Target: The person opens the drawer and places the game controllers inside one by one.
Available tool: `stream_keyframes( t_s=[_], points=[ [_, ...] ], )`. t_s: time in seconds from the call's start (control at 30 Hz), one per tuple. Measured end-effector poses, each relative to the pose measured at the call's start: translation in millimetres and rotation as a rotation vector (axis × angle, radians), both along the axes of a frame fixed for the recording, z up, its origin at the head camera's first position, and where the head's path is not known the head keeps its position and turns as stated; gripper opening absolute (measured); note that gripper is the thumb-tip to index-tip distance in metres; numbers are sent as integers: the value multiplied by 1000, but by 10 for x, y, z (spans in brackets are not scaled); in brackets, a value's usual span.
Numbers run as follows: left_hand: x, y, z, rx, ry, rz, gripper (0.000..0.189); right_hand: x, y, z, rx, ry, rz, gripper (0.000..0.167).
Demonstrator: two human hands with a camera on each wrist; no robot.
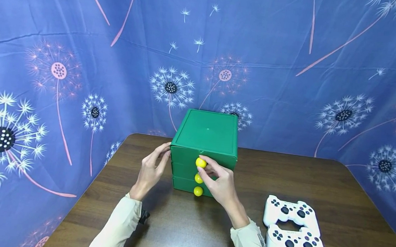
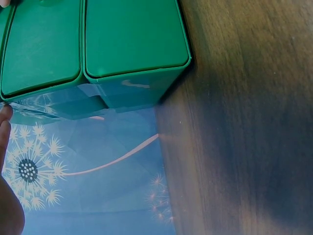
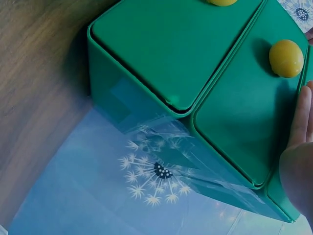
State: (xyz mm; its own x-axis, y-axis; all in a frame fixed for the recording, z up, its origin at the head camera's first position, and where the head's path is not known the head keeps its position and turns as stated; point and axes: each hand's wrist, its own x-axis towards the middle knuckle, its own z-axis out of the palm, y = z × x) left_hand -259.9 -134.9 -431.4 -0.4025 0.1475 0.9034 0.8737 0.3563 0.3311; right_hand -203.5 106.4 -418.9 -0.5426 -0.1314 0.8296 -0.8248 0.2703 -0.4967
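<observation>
A green drawer box point(image 1: 207, 130) stands on the table, its front towards me, with round yellow knobs in a column down the drawer fronts. My right hand point(image 1: 222, 181) pinches the top yellow knob point(image 1: 200, 162) between thumb and fingers. Below it, the middle knob point(image 3: 286, 58) and the bottom knob point(image 1: 198, 191) are untouched. My left hand point(image 1: 151, 170) rests its extended fingers against the box's upper left side, near the front corner. All the drawers look closed in the head view. Only part of each hand shows in its own wrist view.
Two white game controllers point(image 1: 290, 210) lie at the right front of the wooden table point(image 1: 278, 170), the nearer one overlapping the other. A blue cloth with dandelion prints point(image 1: 275, 67) hangs behind and along the sides. Clear tape point(image 3: 166, 142) runs along the box's side.
</observation>
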Motion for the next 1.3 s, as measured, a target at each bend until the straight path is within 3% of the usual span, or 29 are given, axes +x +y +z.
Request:
stream_keyframes(
  t_s=[0.23, 0.53, 0.6, 0.87, 1.07, 1.3],
  points=[
    [-2, 0, 3, 0, 9, -1, 48, 58, 36, -56, 23, -35, -6, 42],
    [-1, 2, -5, 7, 9, 2, 48, 116, 122, -203, -51, -23, -33, 35],
    [-5, 2, -4, 10, 12, 0, 49, 125, 149, -239, -33, -56, -34, 31],
    [-1, 8, 1, 9, -12, 3, 48, 151, 173, -310, 145, -331, -9, 29],
    [20, 9, 18, 6, -39, 6, 46, 141, 130, -305, 187, -386, -11, 28],
    [33, 3, 15, -1, -47, 15, 44, 162, 73, -321, 149, -404, -26, 25]
  ],
)
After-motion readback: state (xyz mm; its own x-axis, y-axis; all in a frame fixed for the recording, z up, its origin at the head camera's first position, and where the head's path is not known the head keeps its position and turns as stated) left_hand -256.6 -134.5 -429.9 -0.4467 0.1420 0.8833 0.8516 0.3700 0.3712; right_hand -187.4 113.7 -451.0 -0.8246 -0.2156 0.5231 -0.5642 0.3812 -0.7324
